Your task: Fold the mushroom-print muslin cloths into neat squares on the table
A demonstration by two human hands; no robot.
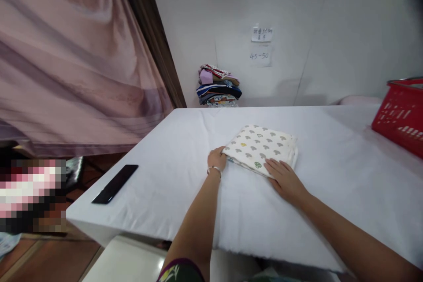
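A folded white cloth (pixel 261 143) printed with grey mushroom shapes, plus a few yellow and green ones, lies on the white-covered table (pixel 172 176). At its left corner, my left hand (pixel 217 161) is closed on the edge, its fingertips partly hidden by the fabric. A bracelet (pixel 214 169) circles that wrist. My right hand (pixel 287 180) rests over the near right corner, with its fingers stretched out flat on top and the thumb by the near edge. The cloth's layers show along its right side.
A black phone-like slab (pixel 115 183) lies at the table's left. Folded clothes (pixel 219 88) are stacked by the wall, under paper notes (pixel 261 48). A red basket (pixel 401 112) stands at the right. Pink curtain (pixel 82 61) hangs at left; a white stool (pixel 124 260) is below.
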